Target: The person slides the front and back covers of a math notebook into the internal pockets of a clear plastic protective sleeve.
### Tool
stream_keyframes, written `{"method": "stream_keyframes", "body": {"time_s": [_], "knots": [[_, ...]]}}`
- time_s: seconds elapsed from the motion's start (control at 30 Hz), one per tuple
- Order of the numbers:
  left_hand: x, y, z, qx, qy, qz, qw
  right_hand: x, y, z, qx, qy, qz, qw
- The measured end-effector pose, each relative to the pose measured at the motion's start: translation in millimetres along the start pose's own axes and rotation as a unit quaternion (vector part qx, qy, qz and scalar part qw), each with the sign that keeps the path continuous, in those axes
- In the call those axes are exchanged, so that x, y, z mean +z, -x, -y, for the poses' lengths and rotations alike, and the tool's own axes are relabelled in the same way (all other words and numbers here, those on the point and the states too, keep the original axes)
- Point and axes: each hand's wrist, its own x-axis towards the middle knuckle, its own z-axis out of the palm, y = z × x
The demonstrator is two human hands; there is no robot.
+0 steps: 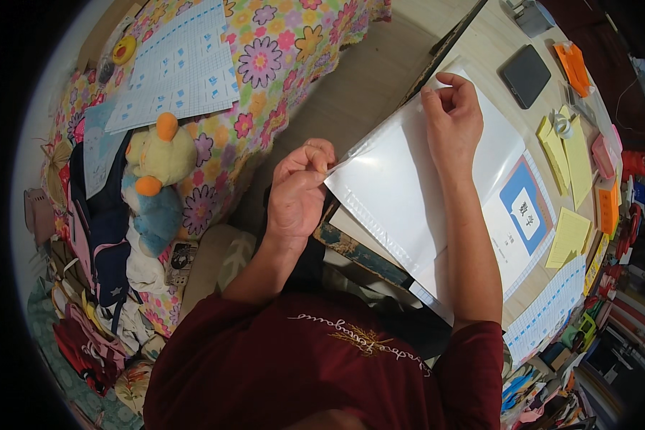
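Note:
A clear plastic book cover [387,154] lies over a white-covered book with a blue panel [523,208], at the near edge of the table. My left hand [299,188] is closed in a pinch on the cover's left corner, just off the table edge. Above the far part of the white surface, my right hand [454,115] has its fingers loosely curled, with the thumb apart from the index finger and nothing visible between them. My right forearm crosses the book and hides part of it. A strip of ridged clear film runs along the cover's near side.
On the table are a black flat device [525,77], yellow paper pieces [567,236], an orange packet [572,68] and a blue-gridded sheet [548,308]. To my left, a flowered cloth [261,61] bears printed sheets [175,72], a plush duck [161,154] and a dark blue bag [111,265].

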Motion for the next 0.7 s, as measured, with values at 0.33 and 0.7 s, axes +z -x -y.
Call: {"method": "stream_keyframes", "body": {"time_s": [0.33, 0.7], "knots": [[4, 3, -2, 0.012, 0.002, 0.009, 1.0, 0, 0, 0, 0.012, -0.013, 0.0, 1.0], [17, 22, -7, 0.038, -0.117, -0.021, 0.992, 0, -1, -4, 0.026, -0.053, 0.01, 0.998]]}}
